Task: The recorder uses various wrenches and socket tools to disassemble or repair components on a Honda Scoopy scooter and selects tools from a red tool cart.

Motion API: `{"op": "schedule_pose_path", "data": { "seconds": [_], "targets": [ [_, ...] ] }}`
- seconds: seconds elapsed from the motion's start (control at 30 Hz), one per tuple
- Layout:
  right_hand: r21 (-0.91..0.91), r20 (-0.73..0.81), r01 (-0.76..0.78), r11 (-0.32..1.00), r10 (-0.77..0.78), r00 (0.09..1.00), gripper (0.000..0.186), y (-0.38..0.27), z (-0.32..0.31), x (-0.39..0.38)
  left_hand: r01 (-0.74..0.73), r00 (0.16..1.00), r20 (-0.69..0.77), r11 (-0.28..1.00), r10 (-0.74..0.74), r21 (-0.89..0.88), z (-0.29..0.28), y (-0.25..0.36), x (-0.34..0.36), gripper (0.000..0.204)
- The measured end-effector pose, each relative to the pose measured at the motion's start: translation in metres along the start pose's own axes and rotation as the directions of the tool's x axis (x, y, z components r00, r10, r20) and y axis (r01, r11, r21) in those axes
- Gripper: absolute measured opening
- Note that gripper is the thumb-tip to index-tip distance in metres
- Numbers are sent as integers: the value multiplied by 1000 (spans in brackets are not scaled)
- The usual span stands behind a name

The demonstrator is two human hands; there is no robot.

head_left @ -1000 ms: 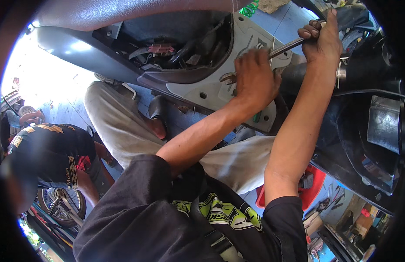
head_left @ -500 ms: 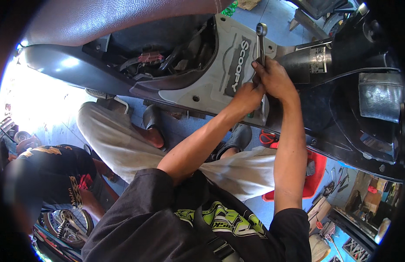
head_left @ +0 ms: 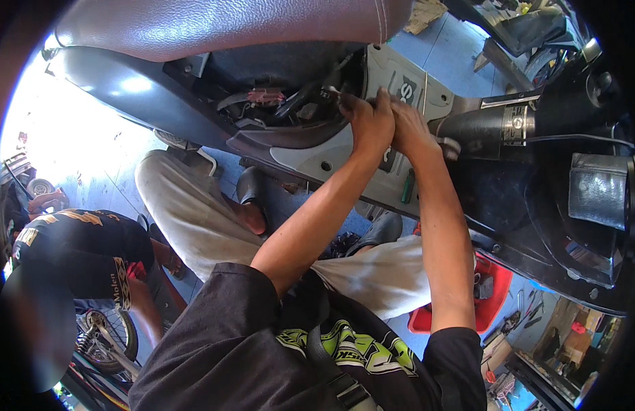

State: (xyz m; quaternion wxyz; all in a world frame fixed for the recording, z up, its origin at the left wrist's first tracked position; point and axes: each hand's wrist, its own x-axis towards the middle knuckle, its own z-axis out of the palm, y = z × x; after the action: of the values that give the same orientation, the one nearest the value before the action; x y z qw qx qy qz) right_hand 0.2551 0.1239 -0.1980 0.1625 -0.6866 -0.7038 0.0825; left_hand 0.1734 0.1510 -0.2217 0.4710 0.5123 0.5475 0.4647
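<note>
Both my hands are close together over the grey footboard (head_left: 303,159) of a scooter. My left hand (head_left: 372,127) is closed round one part of a metal wrench, whose far end sticks out blurred by the open compartment (head_left: 262,103). My right hand (head_left: 412,130) grips the wrench beside it. The wrench's other metal end (head_left: 449,147) shows at my right wrist, smeared by motion. My fingers hide the middle of the wrench. A green-handled tool (head_left: 408,186) lies on the footboard below my right hand.
The brown seat (head_left: 221,27) hangs over the top left. Black bodywork (head_left: 495,185) is on the right. A red bin (head_left: 492,301) stands on the blue floor (head_left: 434,48) beside my leg. Another person (head_left: 77,260) bends by a wheel at lower left.
The wrench has swung from upright to lying across the footboard. Both hands turned with it, the left one shifting up and left. The green handle now shows more fully.
</note>
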Motion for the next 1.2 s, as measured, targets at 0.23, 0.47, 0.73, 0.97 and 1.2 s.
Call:
{"op": "schedule_pose_path", "data": {
  "seconds": [0.23, 0.47, 0.73, 0.97, 1.2],
  "targets": [
    [-43, 143, 11, 999, -5, 990, 19, 6, -3, 39, 439, 890, 29, 837, -456, -328, 14, -9, 61, 68],
    [-49, 271, 220, 974, -199, 942, 20, 19, 11, 71, 415, 778, -204, 730, -594, -543, 11, 9, 69, 72],
    [11, 192, 281, 960, -278, 941, 15, 3, 28, 90, 254, 801, -399, 857, -447, -449, -3, -21, 99, 53],
    [23, 165, 254, 967, -254, 953, 24, 16, 28, 84, 270, 794, -247, 686, -555, -676, -2, -22, 97, 53],
    [-103, 274, 145, 984, -112, 955, 32, 11, 1, 69, 202, 789, -186, 534, -585, -821, -6, -20, 92, 50]
  ]
}}
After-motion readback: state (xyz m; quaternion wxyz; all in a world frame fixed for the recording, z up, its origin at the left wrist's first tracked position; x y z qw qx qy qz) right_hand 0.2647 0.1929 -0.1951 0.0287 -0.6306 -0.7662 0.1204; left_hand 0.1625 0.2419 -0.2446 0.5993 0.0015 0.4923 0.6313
